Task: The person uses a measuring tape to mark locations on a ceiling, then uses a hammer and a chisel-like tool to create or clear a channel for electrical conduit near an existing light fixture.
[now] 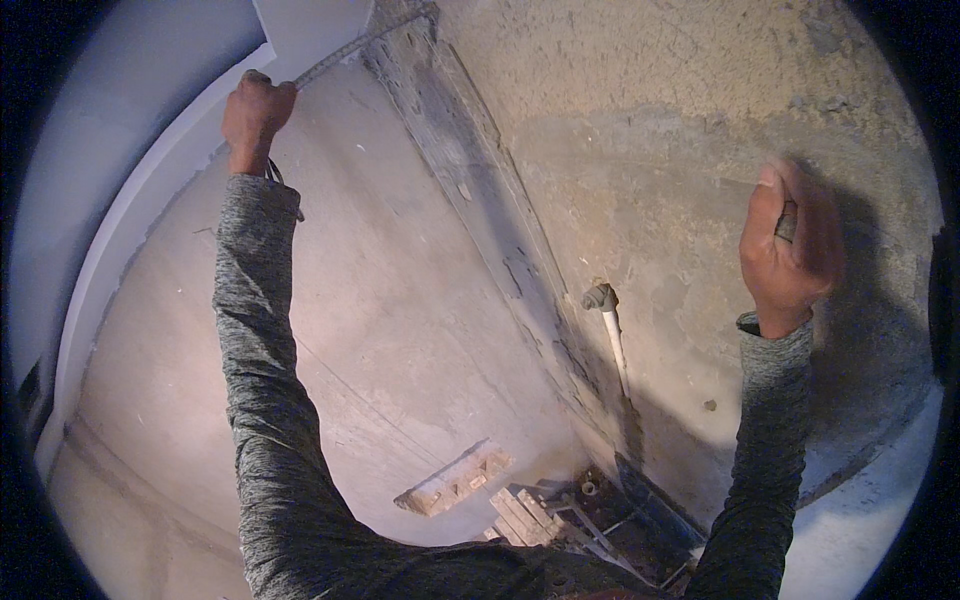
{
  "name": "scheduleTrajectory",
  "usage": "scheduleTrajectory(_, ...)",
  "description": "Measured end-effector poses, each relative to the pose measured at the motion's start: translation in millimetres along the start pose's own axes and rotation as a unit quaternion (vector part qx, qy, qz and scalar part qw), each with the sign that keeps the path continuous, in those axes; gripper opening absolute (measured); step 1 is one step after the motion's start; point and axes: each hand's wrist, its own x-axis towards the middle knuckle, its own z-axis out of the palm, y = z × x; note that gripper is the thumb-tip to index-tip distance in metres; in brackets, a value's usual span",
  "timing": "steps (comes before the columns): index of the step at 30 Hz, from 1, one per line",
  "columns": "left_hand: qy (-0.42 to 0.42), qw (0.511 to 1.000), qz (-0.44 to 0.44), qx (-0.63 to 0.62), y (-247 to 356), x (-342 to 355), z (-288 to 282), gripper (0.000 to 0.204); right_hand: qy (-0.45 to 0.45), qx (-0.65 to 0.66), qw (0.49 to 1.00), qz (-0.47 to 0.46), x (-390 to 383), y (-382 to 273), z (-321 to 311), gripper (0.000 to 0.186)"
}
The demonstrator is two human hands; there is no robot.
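Note:
High on the left, my left hand (258,115) is closed in a fist near the pale beam. A thin grey ridged rod (345,52) runs from this fist up and right to the wall corner; whether it is metal I cannot tell. A cord or strap shows at the left wrist. On the right, my right hand (795,240) is raised in front of the rough wall, fingers curled and thumb pressed to them. Something dark shows between thumb and fingers, too little of it to name.
A rough plastered wall (650,200) meets a smoother pale wall (370,250) along a ragged cemented strip (480,190). From the rough wall sticks a white pipe with a grey fitting (602,297). Below lie a wooden block (455,480), stacked wood pieces (525,517) and a dark frame (650,525).

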Motion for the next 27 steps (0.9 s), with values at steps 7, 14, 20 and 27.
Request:
scheduleTrajectory(7, 0.004, 1.0, 0.001, -0.001, -5.9, 5.8, 14.8, 0.05, 0.009, -0.014, 0.999, -0.032, -0.4, 5.2, 1.2, 0.01)
scheduleTrajectory(14, -0.017, 0.999, 0.019, 0.027, -11.4, 17.7, 17.1, 0.05, 0.012, -0.018, 1.0, -0.013, 0.2, 0.6, 1.4, 0.009)
scheduleTrajectory(20, -0.024, 0.998, 0.031, 0.043, -9.8, 24.4, 10.1, 0.05, 0.01, -0.022, 0.999, -0.022, 0.9, 3.1, 0.0, 0.01)
scheduleTrajectory(27, -0.034, 0.998, 0.029, 0.04, -6.2, 23.1, 3.4, 0.049, 0.02, -0.005, 0.999, -0.026, 2.3, 3.4, 0.2, 0.01)
